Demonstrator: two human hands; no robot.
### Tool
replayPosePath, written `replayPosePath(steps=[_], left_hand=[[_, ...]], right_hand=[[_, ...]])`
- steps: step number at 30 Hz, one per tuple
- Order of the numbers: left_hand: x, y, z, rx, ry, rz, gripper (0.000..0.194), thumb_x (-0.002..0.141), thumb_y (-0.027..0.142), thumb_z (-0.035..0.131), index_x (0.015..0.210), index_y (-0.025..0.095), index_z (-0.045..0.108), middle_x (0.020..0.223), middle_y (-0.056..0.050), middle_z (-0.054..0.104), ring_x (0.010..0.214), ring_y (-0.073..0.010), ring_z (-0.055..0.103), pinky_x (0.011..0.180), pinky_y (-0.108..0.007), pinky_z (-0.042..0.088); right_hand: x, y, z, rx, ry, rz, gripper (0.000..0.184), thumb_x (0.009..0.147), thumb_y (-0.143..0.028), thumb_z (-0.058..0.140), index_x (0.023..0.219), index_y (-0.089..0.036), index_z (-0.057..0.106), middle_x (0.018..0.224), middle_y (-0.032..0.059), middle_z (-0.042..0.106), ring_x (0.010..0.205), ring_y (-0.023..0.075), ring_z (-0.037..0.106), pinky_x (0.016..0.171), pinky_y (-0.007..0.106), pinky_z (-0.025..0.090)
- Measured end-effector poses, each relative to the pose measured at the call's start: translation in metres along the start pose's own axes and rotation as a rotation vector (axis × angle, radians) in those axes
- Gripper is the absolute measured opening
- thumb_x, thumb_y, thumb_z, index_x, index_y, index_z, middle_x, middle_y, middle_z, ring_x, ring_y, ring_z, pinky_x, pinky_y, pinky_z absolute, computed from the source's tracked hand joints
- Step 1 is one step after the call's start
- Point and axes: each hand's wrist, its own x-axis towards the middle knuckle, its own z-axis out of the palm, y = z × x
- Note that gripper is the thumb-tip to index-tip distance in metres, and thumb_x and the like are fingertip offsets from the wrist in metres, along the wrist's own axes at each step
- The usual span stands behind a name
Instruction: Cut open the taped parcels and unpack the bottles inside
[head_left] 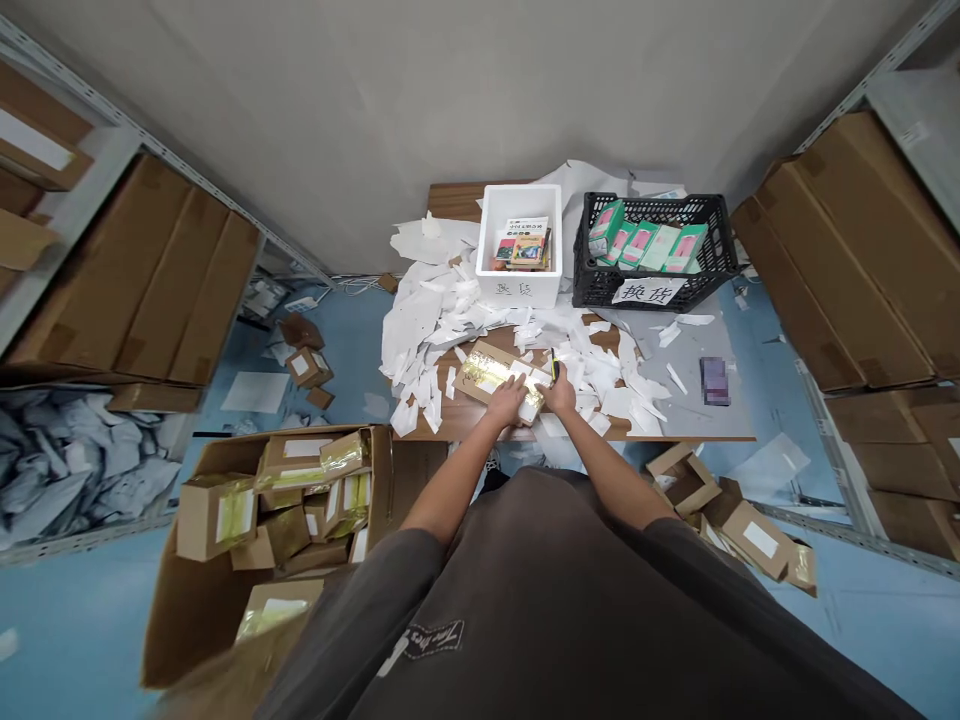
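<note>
Steadying came first, I judged, in the step in hand: the flat brown cardboard box bound in shiny yellowish tape (484,369) had to be pinned firmly, with any cut kept shallow and led away from my fingers. In the head view it lay aslant at the near side of the brown wooden table (465,420), among torn white paper scraps (420,325), with the white foam bin of books (487,290) and the black plastic crate of green-and-pink packets (598,291) farther off, the crate to the right.

My left hand (508,399) rested on the near side of the box, its fingers reaching over the white label on top; I could not tell how tightly they pressed, or whether the thumb pinched the edge. My right hand (560,393), at the right end of the box, was curled closed around a slim yellow-and-black cutter-like tool (555,370), which stood up from my fist. Whether a blade was out, I could not make out.
</note>
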Motion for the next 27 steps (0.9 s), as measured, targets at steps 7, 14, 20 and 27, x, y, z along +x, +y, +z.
replayPosePath(steps=[7, 14, 20, 27], left_hand=[[0.005, -0.004, 0.001, -0.05, -0.019, -0.028, 0.108, 0.057, 0.029, 0.104, 0.152, 0.017, 0.052, 0.175, -0.023, 0.038, 0.16, -0.0395, 0.042, 0.128, -0.046, 0.036], [-0.004, -0.003, 0.004, -0.065, 0.03, -0.023, 0.12, 0.064, 0.028, 0.1, 0.164, 0.012, 0.036, 0.166, -0.028, 0.05, 0.159, -0.0395, 0.043, 0.127, -0.044, 0.039], [-0.005, -0.006, 0.003, -0.081, 0.025, -0.049, 0.119, 0.063, 0.032, 0.101, 0.162, 0.015, 0.038, 0.159, -0.026, 0.057, 0.155, -0.0375, 0.049, 0.12, -0.04, 0.046], [0.0, -0.007, -0.002, -0.079, -0.006, -0.08, 0.124, 0.06, 0.034, 0.104, 0.162, 0.015, 0.037, 0.157, -0.027, 0.058, 0.152, -0.0379, 0.053, 0.116, -0.039, 0.048]], right_hand=[[-0.043, 0.058, -0.036, 0.178, -0.416, -0.085, 0.044, 0.113, -0.053, 0.031, 0.124, -0.025, 0.062, 0.069, -0.0015, 0.067, 0.051, 0.021, 0.061, 0.062, 0.029, 0.051], [-0.031, 0.062, -0.048, -0.114, -0.389, -0.28, 0.032, 0.111, -0.042, 0.043, 0.102, -0.024, 0.068, 0.101, 0.0085, 0.076, 0.098, 0.0265, 0.069, 0.082, 0.028, 0.048], [-0.025, 0.061, -0.058, 0.052, -0.58, -0.156, 0.034, 0.111, -0.049, 0.044, 0.096, -0.023, 0.061, 0.07, 0.001, 0.066, 0.056, 0.0189, 0.058, 0.059, 0.027, 0.046], [-0.037, 0.059, -0.064, 0.219, -0.647, -0.043, 0.045, 0.108, -0.066, 0.046, 0.092, -0.025, 0.053, 0.06, -0.0053, 0.056, 0.043, 0.0137, 0.05, 0.047, 0.023, 0.041]])
